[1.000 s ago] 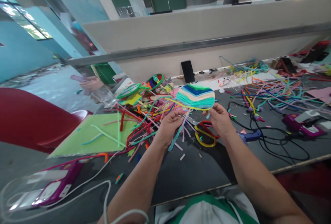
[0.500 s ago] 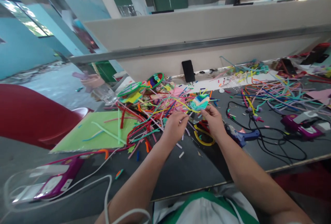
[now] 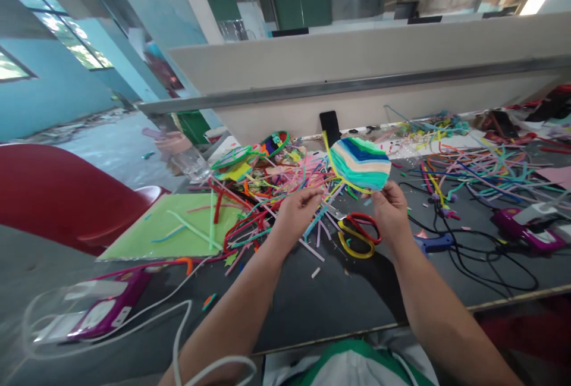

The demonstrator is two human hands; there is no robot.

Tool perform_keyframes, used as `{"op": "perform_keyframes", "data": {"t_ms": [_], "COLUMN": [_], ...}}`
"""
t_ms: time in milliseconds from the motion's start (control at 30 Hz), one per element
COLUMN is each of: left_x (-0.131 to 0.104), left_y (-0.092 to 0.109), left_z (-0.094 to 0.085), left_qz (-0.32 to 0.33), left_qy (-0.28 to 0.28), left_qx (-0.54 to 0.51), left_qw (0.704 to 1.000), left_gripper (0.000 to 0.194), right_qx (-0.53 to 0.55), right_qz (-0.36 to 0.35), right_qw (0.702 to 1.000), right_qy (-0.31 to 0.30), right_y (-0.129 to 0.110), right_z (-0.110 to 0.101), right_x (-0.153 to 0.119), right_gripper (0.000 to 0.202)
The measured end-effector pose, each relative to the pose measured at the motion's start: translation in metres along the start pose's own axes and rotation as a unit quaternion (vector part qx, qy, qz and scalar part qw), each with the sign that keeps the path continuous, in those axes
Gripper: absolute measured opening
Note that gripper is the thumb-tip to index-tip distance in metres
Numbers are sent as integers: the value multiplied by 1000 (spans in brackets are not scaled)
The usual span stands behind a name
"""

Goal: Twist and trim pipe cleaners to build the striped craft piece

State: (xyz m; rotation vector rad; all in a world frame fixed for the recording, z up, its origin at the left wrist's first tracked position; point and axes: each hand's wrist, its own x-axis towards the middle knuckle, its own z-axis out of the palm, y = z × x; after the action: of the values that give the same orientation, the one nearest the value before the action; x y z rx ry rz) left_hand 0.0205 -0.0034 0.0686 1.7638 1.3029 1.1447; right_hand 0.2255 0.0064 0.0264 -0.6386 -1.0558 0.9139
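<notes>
A rounded craft piece [image 3: 360,163] with wavy teal, blue, cream and green stripes, seemingly made of fuzzy pipe cleaners, is held up over the table. My right hand [image 3: 392,210] pinches its lower right edge. Along the left and lower side of the piece runs a yellow pipe cleaner [image 3: 332,163], its end sticking up. My left hand [image 3: 300,213] is to the left, apart from the piece, fingers curled together; whether anything small is in them cannot be made out. Between and below the hands lie scissors [image 3: 357,249] with red and yellow handles.
Loose pipe cleaners [image 3: 289,172] are heaped behind my hands. A green sheet [image 3: 173,225] lies left, a purple power strip [image 3: 109,308] nearer me. On the right are a blue-handled glue gun [image 3: 435,244], black cables and another purple power strip [image 3: 526,231]. A phone [image 3: 330,126] leans against the partition.
The striped piece has turned its broad face to me and risen, with my right hand moving right. My hands are farther apart, uncovering the scissors. The view has shifted slightly.
</notes>
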Motion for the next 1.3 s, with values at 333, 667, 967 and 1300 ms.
{"op": "perform_keyframes", "data": {"t_ms": [333, 667, 967, 1300], "left_x": [21, 9, 7, 4], "left_y": [-18, -29, -30, -32], "left_z": [12, 15, 24, 38], "left_qz": [-168, -180, -113, -137], "left_qy": [-172, -166, -13, 12], "left_qx": [-419, -438, -428, -423], "left_qw": [876, 865, 897, 895], "left_gripper": [38, 31, 25, 26], "right_qx": [90, 55, -181, -472], "right_qz": [20, 111, -15, -234], "right_qw": [992, 987, 981, 849], "right_qy": [-85, -107, 74, -35], "right_y": [6, 15, 29, 36], "right_z": [0, 6, 2, 2], "right_x": [0, -4, 0, -4], "right_gripper": [25, 20, 20, 13]}}
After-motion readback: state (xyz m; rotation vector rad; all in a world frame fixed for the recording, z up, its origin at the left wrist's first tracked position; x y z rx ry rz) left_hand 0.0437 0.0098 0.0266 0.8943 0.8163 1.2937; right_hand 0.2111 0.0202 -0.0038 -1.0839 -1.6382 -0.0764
